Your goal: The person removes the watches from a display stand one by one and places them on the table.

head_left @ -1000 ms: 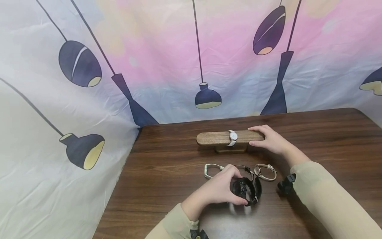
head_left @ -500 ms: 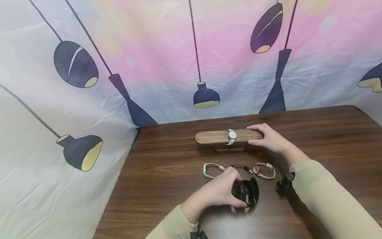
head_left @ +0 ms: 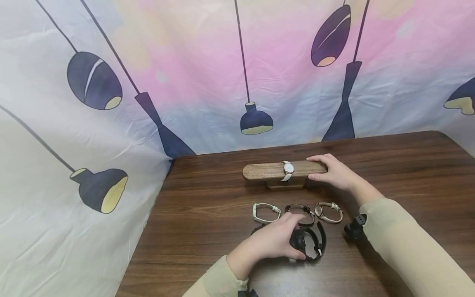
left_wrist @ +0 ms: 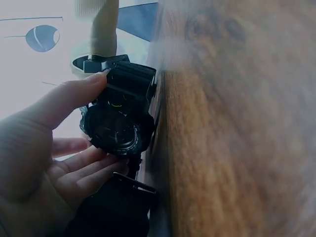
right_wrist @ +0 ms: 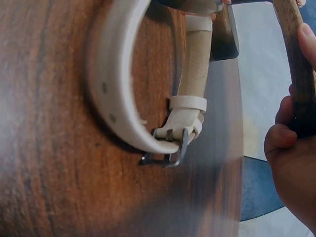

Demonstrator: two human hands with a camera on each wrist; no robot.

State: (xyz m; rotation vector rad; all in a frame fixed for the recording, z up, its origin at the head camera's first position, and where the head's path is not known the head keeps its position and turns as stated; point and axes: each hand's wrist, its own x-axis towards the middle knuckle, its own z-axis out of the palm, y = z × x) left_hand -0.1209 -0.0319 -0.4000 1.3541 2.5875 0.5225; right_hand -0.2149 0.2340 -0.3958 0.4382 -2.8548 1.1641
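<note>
At the table (head_left: pixel 193 214), our left hand (head_left: pixel 272 237) grips the black watch (left_wrist: pixel 116 131), our right hand (head_left: pixel 335 173) the wooden stand (head_left: pixel 259 171). Sweeping too low, we could knock the slim dark watch (head_left: pixel 306 209).

Looks like a curtained-off recording corner

Walled at back and left by creased cloth (head_left: pixel 200 66), printed with hanging lamps (head_left: pixel 257 121) over pastel colour. Furnished with a wood-grain table (head_left: pixel 200 206) set close against it. Suggests filming, too, by the black wrist camera (head_left: pixel 355 227). Cannot tell whether in a home or an office.
</note>
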